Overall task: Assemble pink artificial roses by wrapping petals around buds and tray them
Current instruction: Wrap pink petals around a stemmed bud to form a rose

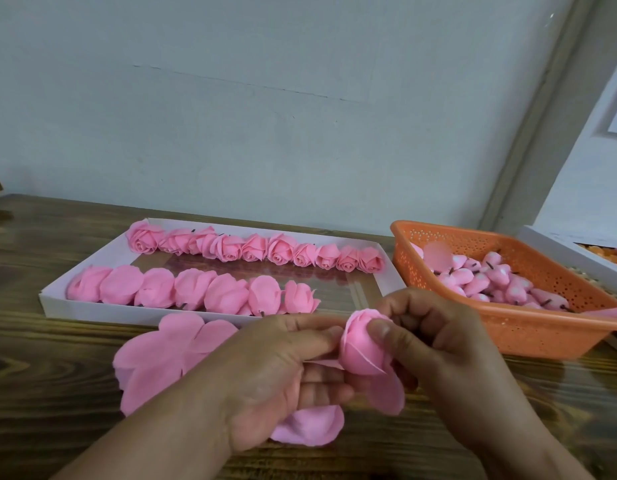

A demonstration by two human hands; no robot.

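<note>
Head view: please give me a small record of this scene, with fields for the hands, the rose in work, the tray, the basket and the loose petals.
left hand: holds the petals under the rose in work
right hand: thumb presses a petal onto the rose in work
rose in work: partly wrapped, outer petals hang loose
white tray: two rows of finished roses, near row not full
orange basket: right of tray, holds buds
loose petals: on the wooden table, left of the hands
</note>
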